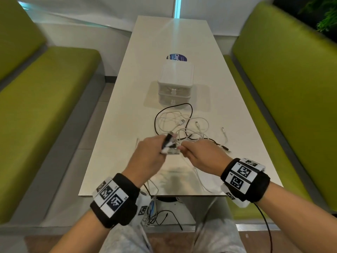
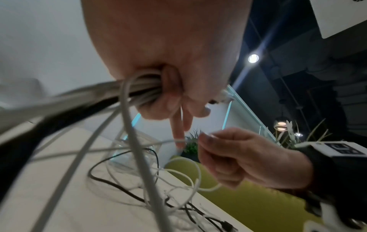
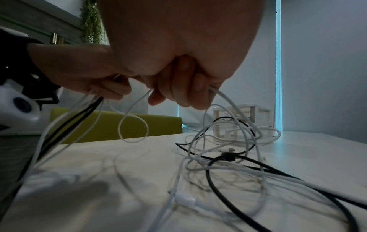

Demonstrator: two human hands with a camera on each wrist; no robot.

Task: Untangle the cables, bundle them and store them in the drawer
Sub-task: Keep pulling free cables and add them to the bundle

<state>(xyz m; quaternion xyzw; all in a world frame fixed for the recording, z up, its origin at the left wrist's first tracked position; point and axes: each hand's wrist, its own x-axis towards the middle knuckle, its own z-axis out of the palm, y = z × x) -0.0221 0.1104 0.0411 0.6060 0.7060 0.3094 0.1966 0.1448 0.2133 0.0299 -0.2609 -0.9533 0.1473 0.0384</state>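
Observation:
A tangle of white and black cables [image 1: 184, 125] lies on the white table [image 1: 127, 106], in front of a small white drawer unit [image 1: 175, 83]. Above the near part of the table my left hand [image 1: 151, 154] grips a bunch of white and black cable strands [image 2: 139, 87] in its curled fingers. Beside it, my right hand [image 1: 198, 154] pinches a thin white cable [image 3: 224, 97] that runs down into the tangle [image 3: 224, 153]. In the left wrist view the right hand [image 2: 238, 157] holds a white strand [image 2: 178, 141] close to my extended left finger. Both drawers look closed.
Green bench seats [image 1: 45, 99] flank the table on both sides, the right one [image 1: 284, 99] close to the table edge. A round blue sticker [image 1: 176, 57] lies behind the drawer unit. Some cable ends hang off the near table edge [image 1: 151, 196] toward my lap.

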